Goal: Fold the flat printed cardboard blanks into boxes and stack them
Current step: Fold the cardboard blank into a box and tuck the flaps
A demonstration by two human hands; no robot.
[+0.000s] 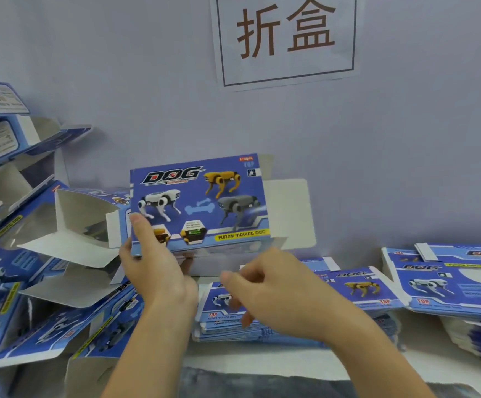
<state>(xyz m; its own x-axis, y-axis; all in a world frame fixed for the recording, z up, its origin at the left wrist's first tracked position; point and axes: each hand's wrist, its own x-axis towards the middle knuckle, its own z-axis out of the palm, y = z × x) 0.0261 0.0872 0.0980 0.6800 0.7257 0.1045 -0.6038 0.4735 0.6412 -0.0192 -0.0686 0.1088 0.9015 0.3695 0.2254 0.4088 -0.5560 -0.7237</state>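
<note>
The fingers of the left hand point(159, 271) are clamped on the lower left corner of the half-formed box point(200, 203), held upright with its long axis crosswise, while the right hand point(273, 294), loosely curled and empty, is poised just below its open bottom edge, above the stack of flat blanks point(262, 328) on the surface point(291, 360).

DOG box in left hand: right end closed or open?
Open. The box, gripped by the left hand, has its white end flap sticking out, untucked.

Single head cam, close, angled fwd-down (toward wall point(119, 81)) over table point(423, 366).
</note>
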